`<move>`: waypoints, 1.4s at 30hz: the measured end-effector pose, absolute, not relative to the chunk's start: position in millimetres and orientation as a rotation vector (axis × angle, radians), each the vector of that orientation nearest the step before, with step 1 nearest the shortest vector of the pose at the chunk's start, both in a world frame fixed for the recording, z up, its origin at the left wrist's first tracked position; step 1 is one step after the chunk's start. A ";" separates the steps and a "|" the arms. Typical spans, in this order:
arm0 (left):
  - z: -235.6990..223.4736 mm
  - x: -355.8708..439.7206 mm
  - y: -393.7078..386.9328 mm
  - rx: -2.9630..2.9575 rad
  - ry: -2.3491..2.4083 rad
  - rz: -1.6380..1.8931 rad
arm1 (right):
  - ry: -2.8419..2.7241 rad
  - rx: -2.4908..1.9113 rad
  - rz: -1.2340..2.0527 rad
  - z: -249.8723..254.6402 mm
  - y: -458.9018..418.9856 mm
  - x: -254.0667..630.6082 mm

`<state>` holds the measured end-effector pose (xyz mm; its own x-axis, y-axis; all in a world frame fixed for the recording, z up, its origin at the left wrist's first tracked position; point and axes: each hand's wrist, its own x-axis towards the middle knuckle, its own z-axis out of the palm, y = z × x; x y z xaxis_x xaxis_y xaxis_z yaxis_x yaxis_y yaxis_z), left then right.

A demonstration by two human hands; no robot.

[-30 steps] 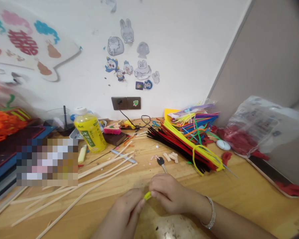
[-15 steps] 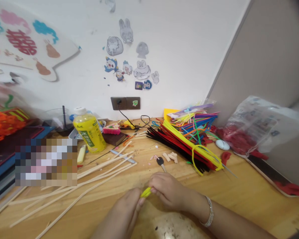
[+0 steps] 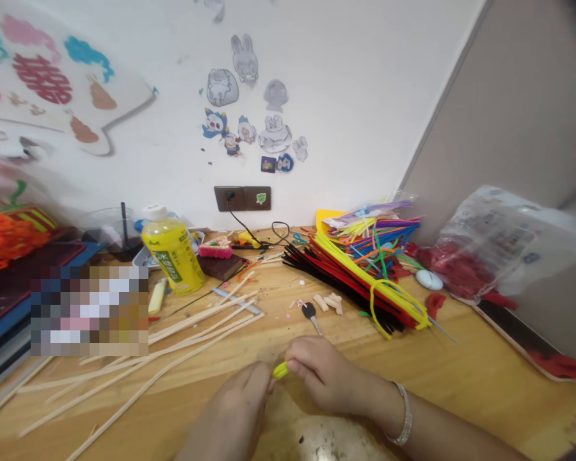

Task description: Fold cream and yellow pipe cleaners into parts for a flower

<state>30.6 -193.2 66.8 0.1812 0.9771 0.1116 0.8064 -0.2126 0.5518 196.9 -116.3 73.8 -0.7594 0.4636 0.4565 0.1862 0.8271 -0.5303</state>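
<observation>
Between my two hands is a short, folded piece of yellow pipe cleaner point(image 3: 280, 370), low over the front of the table. My left hand point(image 3: 244, 398) pinches its left end, with most of the fingers hidden behind the back of the hand. At the other end, my right hand point(image 3: 319, 370) closes thumb and fingers on it; a sparkling bracelet circles that wrist. Just beyond the right hand lies a key point(image 3: 310, 312) with a black head. A bundle of long pipe cleaners point(image 3: 350, 282) in black, red and yellow rests farther back on the right.
Long cream pipe cleaners point(image 3: 173, 358) spread across the left of the wooden table point(image 3: 461, 384). Behind them stands a bottle of yellow drink point(image 3: 173, 253). Short beige pieces point(image 3: 329, 303) lie past the key. A white mouse-shaped object point(image 3: 429, 279) and a plastic bag point(image 3: 499, 237) are at right.
Both hands stay on the yellow piece, with only slight shifts. The left hand's fingers have turned a little further under, and the right hand's grip has altered slightly.
</observation>
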 end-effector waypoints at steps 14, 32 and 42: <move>83.1 36.7 -187.8 1.599 1.584 1.016 | -2.294 -0.564 0.824 71.3 -116.2 194.9; 82.6 31.8 -182.6 1.405 1.263 1.159 | -2.103 -0.388 1.457 71.8 -125.4 185.8; 88.2 21.4 -180.4 1.717 1.526 1.116 | -2.248 -0.839 0.763 77.1 -102.7 195.7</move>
